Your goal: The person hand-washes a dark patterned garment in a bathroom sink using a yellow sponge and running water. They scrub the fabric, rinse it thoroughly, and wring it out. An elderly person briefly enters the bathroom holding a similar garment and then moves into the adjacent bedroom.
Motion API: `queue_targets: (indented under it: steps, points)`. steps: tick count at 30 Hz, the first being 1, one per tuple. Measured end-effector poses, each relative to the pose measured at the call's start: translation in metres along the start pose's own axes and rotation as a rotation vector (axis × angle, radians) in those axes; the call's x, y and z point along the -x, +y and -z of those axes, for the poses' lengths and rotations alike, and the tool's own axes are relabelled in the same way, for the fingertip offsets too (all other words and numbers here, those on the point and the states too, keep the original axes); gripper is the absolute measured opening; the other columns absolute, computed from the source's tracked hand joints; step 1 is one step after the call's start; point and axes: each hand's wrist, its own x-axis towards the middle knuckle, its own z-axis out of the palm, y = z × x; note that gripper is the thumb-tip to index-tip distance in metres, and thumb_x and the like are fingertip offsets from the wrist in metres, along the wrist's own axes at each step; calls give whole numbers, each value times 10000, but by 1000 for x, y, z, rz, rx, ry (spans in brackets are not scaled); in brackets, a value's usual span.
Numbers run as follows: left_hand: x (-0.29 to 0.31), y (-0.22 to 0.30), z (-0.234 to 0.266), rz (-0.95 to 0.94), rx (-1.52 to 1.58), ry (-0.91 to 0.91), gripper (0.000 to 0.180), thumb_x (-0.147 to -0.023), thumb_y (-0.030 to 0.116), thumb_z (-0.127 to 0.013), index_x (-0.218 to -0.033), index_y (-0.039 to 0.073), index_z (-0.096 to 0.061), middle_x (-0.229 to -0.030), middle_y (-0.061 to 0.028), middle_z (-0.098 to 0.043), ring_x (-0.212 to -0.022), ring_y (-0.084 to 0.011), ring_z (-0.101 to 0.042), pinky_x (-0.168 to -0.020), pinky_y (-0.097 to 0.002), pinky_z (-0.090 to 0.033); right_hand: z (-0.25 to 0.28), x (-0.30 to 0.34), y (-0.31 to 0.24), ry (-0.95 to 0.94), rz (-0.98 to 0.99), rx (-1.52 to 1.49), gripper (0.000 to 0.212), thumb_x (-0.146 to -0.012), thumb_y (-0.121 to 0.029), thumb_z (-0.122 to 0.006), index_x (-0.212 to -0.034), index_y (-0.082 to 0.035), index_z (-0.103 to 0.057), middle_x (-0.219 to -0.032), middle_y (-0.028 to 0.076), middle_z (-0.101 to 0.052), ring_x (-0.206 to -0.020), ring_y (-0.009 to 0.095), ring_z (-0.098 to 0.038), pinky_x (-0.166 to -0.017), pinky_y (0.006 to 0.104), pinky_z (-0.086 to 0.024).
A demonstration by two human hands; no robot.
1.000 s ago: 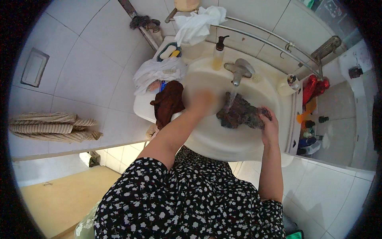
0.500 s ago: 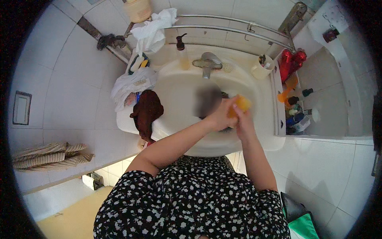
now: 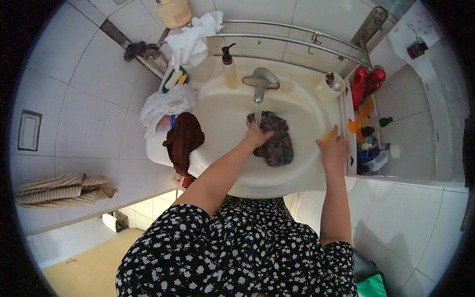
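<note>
My left grip (image 3: 256, 139) is at the dark, mottled fabric bundle (image 3: 277, 148), which lies bunched in the bowl of the white ceramic washbasin (image 3: 222, 114), beneath a running stream of water (image 3: 258, 111) from the grey metal tap (image 3: 261, 80). The fingers are partly lost in the stream; I cannot determine whether they pinch the bundle or merely touch it. My right grip (image 3: 335, 152) is at the basin's right side, fingers spread, with a small yellow-orange block (image 3: 326, 137) at the fingertips; whether it is held or only resting there is not established. Risks noted: the block, if wet, could slide into the bowl should it be released on the slope. The bundle could cover the outlet, which is not visible, and make water back up. The stream striking raised folds could splash the dark brown cloth (image 3: 184, 141) at the left edge. Compared with the frame half a second earlier: there, both grips are joined around the block; here, they stand well apart. The bundle, largely hidden there, is mostly exposed now, and the stream is visible where none is discernible there.
</note>
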Motion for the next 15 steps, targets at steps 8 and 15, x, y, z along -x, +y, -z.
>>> queue_targets:
  steps: [8, 15]
  points:
    - [18, 18, 78, 514, 1367, -87, 353, -732, 73, -631, -1048, -3, -493, -908, -78, -583, -827, -184, -587, -737, -314, -493, -3, 11, -4, 264, 246, -41, 798, -743, -368, -673, -1363, -66, -273, -1253, 203, -438, -1176, 337, -413, -957, 454, -350]
    - [45, 23, 134, 30, 1079, -46, 221, -769, 62, -592, -968, 77, -496, -906, -16, -556, -838, -133, -545, -742, -274, -454, -54, 12, -120, -287, 638, -1074, 873, -647, -335, -752, -1326, -25, -299, -1280, 237, -405, -1184, 394, -386, -985, 441, -331]
